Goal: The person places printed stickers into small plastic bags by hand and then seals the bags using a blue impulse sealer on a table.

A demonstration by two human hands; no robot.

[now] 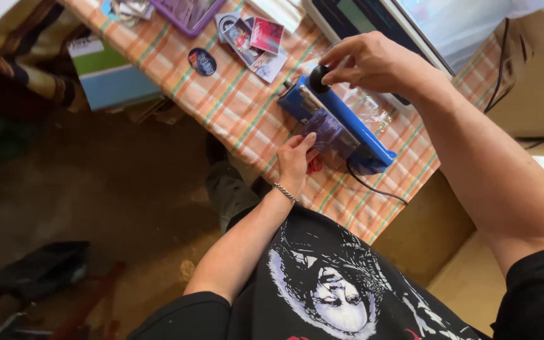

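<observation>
Right hand point(373, 63) reaches in from the right, fingers curled around the black knob point(319, 79) at the far end of the sealer point(338, 123), gripping it from above. Sealer is a blue bar-type machine lying diagonally on the worktop point(240, 107), near its front edge, black cord point(373, 187) running off its near end over the cloth.

Left hand point(295, 162) comes up from below, fingers pinched narrow on the near edge of the pouch point(330, 133), a small clear plastic piece with dark purple content, lying across the sealer's bar. Bracelet point(285, 192) on the left wrist. Something red point(314, 165) shows just beside the left hand; cannot tell what it is.

More clear plastic point(366, 104) lies crumpled behind the sealer, under the right wrist. Worktop is covered by an orange checked cloth. Far side: loose cards point(256, 39) in a small heap, a round dark sticker point(202, 62) apart from them, a purple tray point(187, 12) at the top edge, a dark screen device point(354, 16) behind the right hand. A green and blue box point(111, 72) sits below the worktop on the left. Floor point(96, 189) is dim and blurred, dark bag point(39, 274) lower left.
</observation>
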